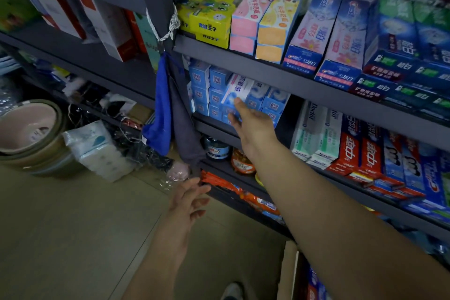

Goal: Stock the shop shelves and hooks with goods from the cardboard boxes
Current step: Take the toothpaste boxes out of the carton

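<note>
Two hands are showing: the right hand (253, 126) is pressing flat fingers against a tilted toothpaste box (237, 91), nudging it onto the blue stack on the middle shelf (219, 126); the left hand (188, 200) is hanging loose, holding nothing.

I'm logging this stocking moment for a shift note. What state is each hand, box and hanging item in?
right hand: fingers straight, pressing the white-and-blue toothpaste box
white-and-blue toothpaste box: tilted, resting on the stacked light-blue boxes
light-blue boxes: stacked, closed, on the middle shelf
left hand: fingers relaxed, holding nothing
cardboard box: open, on the floor
blue pouch: hanging from the shelf post
white rope: knotted round the post
</note>
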{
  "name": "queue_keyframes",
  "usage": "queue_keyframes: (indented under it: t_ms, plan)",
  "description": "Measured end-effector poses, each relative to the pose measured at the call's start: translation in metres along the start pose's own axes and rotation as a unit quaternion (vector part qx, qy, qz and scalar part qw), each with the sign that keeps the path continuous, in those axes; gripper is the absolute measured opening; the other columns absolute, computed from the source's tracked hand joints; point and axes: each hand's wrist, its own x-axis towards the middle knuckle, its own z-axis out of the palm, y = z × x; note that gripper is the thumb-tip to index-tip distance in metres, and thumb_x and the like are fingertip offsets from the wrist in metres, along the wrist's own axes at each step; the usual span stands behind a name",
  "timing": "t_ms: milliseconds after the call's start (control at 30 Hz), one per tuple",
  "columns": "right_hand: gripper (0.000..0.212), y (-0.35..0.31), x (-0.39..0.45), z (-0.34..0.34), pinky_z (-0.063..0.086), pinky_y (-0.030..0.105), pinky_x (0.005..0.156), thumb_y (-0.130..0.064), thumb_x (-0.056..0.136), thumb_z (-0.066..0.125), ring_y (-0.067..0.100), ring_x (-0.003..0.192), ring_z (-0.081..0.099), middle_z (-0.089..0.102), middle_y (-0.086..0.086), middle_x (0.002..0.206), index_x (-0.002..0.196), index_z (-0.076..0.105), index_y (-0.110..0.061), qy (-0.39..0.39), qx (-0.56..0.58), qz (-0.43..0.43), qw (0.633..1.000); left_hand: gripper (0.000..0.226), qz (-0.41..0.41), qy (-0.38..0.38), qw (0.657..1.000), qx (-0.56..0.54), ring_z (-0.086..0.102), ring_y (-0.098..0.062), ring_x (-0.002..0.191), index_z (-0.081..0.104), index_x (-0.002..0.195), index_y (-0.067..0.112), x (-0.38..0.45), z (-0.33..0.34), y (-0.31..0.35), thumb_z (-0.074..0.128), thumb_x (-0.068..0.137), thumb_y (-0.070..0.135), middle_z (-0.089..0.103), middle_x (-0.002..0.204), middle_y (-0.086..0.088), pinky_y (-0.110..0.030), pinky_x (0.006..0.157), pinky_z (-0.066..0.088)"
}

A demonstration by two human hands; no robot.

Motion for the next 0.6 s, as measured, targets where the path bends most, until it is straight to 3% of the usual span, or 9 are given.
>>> queue_keyframes:
  t_ms: [67, 100, 167, 233, 300, 400, 433, 533, 600]
  plan:
    - [0.023, -0.004, 0.006, 0.011, 0.05, 0.033, 0.097, -0.022, 0.088, 0.069, 0.005, 0.077, 0.066, 0.061, -0.01, 0.078, 0.099, 0.062, -0.004, 0.019, 0.082, 0.01, 0.996, 0.019, -0.005, 0.016, 1.0, -0.009, 0.061, -0.019, 0.081, 0.059, 0.104, 0.019, -0.005, -0.008, -0.005, 0.045, 0.096, 0.01, 0.071, 0.097, -0.004, -0.03, 0.071, 0.043]
    - [0.02, -0.005, 0.01, 0.016, 0.052, 0.03, 0.094, -0.017, 0.089, 0.067, 0.005, 0.074, 0.063, 0.059, -0.006, 0.076, 0.104, 0.061, -0.006, 0.019, 0.106, -0.002, 0.994, 0.02, -0.008, 0.023, 1.0, -0.014, 0.061, -0.02, 0.08, 0.06, 0.101, 0.019, -0.007, -0.011, -0.007, 0.044, 0.096, 0.009, 0.071, 0.095, -0.005, -0.031, 0.07, 0.043]
    - [0.017, -0.006, 0.019, 0.023, 0.056, 0.019, 0.074, -0.006, 0.091, 0.061, 0.005, 0.07, 0.061, 0.058, -0.001, 0.082, 0.108, 0.059, -0.011, 0.031, 0.134, -0.044, 0.99, 0.02, -0.016, 0.035, 0.999, -0.02, 0.061, -0.02, 0.076, 0.06, 0.099, 0.019, -0.009, -0.017, -0.011, 0.043, 0.096, 0.009, 0.073, 0.089, -0.003, -0.031, 0.069, 0.043]
    - [0.019, -0.01, 0.024, 0.028, 0.05, 0.014, 0.06, 0.002, 0.092, 0.052, 0.011, 0.069, 0.059, 0.054, -0.003, 0.073, 0.092, 0.053, -0.017, 0.053, 0.149, -0.071, 0.985, 0.017, -0.02, 0.039, 0.999, -0.024, 0.061, -0.02, 0.074, 0.06, 0.101, 0.017, -0.009, -0.023, -0.012, 0.046, 0.095, 0.01, 0.074, 0.085, -0.001, -0.031, 0.069, 0.043]
    - [0.025, -0.015, 0.029, 0.029, 0.049, 0.019, 0.06, 0.005, 0.09, 0.051, 0.016, 0.07, 0.057, 0.053, -0.001, 0.072, 0.088, 0.049, -0.02, 0.066, 0.112, -0.088, 0.988, 0.013, -0.023, 0.045, 0.998, -0.024, 0.062, -0.02, 0.074, 0.061, 0.101, 0.017, -0.011, -0.025, -0.012, 0.056, 0.089, 0.013, 0.074, 0.086, -0.003, -0.032, 0.069, 0.044]
    - [0.019, -0.023, 0.035, 0.03, 0.05, 0.017, 0.053, 0.006, 0.091, 0.051, 0.024, 0.089, 0.064, 0.06, 0.011, 0.1, 0.091, 0.052, -0.014, 0.067, 0.116, -0.082, 0.987, 0.013, -0.028, 0.05, 0.998, -0.012, 0.063, -0.02, 0.075, 0.061, 0.101, 0.016, -0.013, -0.023, -0.014, 0.052, 0.092, 0.011, 0.073, 0.091, -0.006, -0.031, 0.069, 0.044]
    - [0.018, -0.022, 0.037, 0.029, 0.05, 0.015, 0.051, 0.006, 0.092, 0.05, 0.023, 0.087, 0.064, 0.061, 0.012, 0.103, 0.093, 0.055, -0.012, 0.069, 0.116, -0.086, 0.987, 0.016, -0.029, 0.049, 0.998, -0.005, 0.062, -0.021, 0.075, 0.061, 0.101, 0.016, -0.014, -0.021, -0.014, 0.048, 0.094, 0.009, 0.073, 0.092, -0.007, -0.031, 0.068, 0.044]
    - [0.024, -0.012, 0.029, 0.012, 0.05, 0.022, 0.067, -0.005, 0.093, 0.055, 0.012, 0.068, 0.057, 0.061, -0.002, 0.082, 0.115, 0.06, -0.009, 0.065, -0.012, -0.132, 0.989, 0.018, -0.03, 0.041, 0.998, 0.024, 0.062, -0.021, 0.074, 0.061, 0.099, 0.016, -0.016, -0.014, -0.018, 0.046, 0.095, 0.008, 0.073, 0.089, -0.005, -0.031, 0.067, 0.044]
    - [0.023, 0.004, 0.009, -0.019, 0.05, 0.021, 0.07, -0.012, 0.094, 0.056, 0.008, 0.068, 0.056, 0.059, -0.005, 0.078, 0.117, 0.06, -0.012, 0.049, -0.067, -0.157, 0.984, 0.018, -0.028, 0.031, 0.998, 0.055, 0.062, -0.02, 0.074, 0.062, 0.098, 0.017, -0.017, -0.007, -0.023, 0.046, 0.095, 0.008, 0.073, 0.089, -0.004, -0.03, 0.066, 0.043]
